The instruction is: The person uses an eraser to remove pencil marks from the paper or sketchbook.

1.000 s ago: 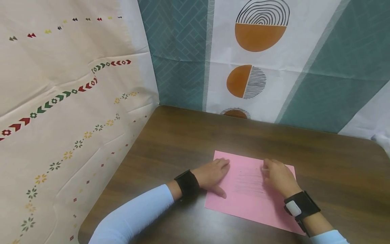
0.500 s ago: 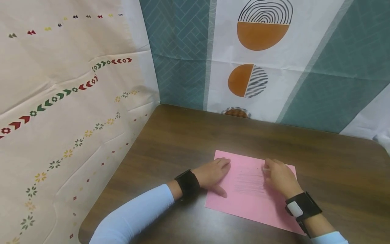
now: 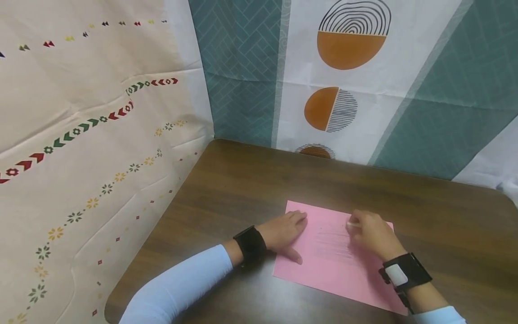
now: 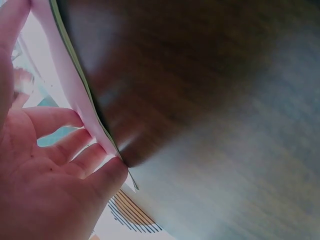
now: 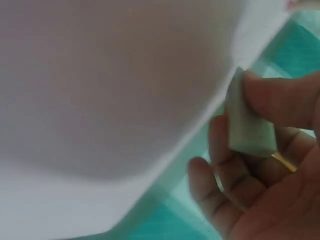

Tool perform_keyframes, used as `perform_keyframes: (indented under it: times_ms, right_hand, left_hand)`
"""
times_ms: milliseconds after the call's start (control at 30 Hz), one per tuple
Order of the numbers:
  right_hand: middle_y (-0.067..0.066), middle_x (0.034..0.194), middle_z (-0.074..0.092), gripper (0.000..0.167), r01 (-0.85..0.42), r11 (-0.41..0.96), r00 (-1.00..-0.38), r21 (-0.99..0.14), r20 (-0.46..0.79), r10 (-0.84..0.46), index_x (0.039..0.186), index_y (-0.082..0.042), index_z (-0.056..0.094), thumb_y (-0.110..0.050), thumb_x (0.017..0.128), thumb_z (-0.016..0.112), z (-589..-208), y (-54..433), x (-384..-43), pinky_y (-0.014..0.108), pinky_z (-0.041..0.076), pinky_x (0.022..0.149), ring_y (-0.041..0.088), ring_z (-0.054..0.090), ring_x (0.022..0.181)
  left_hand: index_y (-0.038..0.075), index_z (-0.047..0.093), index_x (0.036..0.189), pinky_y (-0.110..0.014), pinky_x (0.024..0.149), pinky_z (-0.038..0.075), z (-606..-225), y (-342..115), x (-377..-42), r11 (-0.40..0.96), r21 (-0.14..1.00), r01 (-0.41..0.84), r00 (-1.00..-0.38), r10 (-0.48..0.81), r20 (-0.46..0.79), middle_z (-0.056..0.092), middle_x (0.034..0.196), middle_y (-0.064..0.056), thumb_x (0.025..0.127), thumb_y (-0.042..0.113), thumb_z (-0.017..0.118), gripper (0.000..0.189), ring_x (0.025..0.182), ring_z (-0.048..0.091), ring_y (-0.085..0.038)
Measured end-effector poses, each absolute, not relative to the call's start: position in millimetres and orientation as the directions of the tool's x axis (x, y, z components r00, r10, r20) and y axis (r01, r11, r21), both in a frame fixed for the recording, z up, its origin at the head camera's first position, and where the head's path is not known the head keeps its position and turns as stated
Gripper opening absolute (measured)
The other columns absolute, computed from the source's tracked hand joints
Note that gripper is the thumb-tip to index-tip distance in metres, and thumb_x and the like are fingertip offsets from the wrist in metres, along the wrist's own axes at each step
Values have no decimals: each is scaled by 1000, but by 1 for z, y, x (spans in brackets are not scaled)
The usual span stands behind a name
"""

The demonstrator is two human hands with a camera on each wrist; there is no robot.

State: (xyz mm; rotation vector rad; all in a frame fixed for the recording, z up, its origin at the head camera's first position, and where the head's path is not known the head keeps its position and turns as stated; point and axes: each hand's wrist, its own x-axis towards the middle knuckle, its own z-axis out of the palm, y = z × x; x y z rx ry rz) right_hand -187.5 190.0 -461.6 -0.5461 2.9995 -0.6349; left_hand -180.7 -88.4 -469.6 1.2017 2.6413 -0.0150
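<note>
A sheet of pink paper [image 3: 323, 279] lies on the brown table, with several rows of faint grey pencil marks [image 3: 333, 243] across its middle. My left hand [image 3: 283, 231] rests on the sheet's left side, fingers spread and straight; the left wrist view shows its fingertips along the paper's edge [image 4: 85, 95]. Between thumb and fingers, my right hand [image 3: 372, 234] pinches a small whitish eraser [image 5: 250, 127]. In the head view the eraser shows only as a pale bit at the fingertips, against the paper near the right end of the marks.
The wooden table [image 3: 226, 180] extends around the paper. A patterned cream cloth [image 3: 101, 135] hangs along the left side, and a teal and white curtain [image 3: 243, 81] with orange shapes hangs behind the table. Both wrists wear black bands [image 3: 406, 272].
My right hand has shifted and turned slightly at the same part of the paper, showing more of the eraser. The left hand stays in place. The head view has moved a little.
</note>
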Motion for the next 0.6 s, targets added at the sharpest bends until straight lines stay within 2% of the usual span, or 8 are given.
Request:
perform_keyframes:
  times_ms: [133, 267, 400, 600]
  right_hand:
    - [9, 90, 68, 18, -436, 784, -896, -442, 134, -423, 95, -2, 69, 3, 79, 77, -453, 171, -194, 53, 56, 79, 32, 68, 88]
    - [8, 92, 68, 20, -502, 734, -855, -458, 137, -500, 96, -3, 71, 4, 79, 77, -454, 142, -199, 51, 56, 82, 30, 68, 91]
    - [5, 88, 66, 18, -482, 761, -858, -434, 59, -510, 95, -6, 69, 0, 79, 77, -464, 123, -198, 48, 56, 80, 26, 65, 85]
    - [5, 78, 57, 19, -416, 826, -893, -379, 1, -450, 89, -9, 61, -2, 78, 76, -473, 123, -197, 44, 51, 66, 23, 56, 72]
  left_hand:
    - [-1, 37, 153, -30, 119, 23, -470, -88, -181, 657, 80, 750, -631, 746, -212, 33, 158, -18, 79, 73, 69, 110, 145, 32, -29]
    - [-2, 38, 153, -30, 119, 23, -472, -90, -180, 648, 69, 759, -625, 754, -202, 33, 158, -18, 79, 74, 68, 110, 144, 32, -29]
    - [-5, 37, 152, -31, 119, 22, -475, -90, -180, 625, 46, 779, -609, 772, -182, 32, 158, -20, 81, 74, 67, 110, 145, 32, -31]
    - [-5, 38, 152, -30, 119, 22, -472, -89, -181, 623, 19, 782, -610, 771, -183, 33, 157, -19, 80, 74, 67, 110, 144, 34, -30]
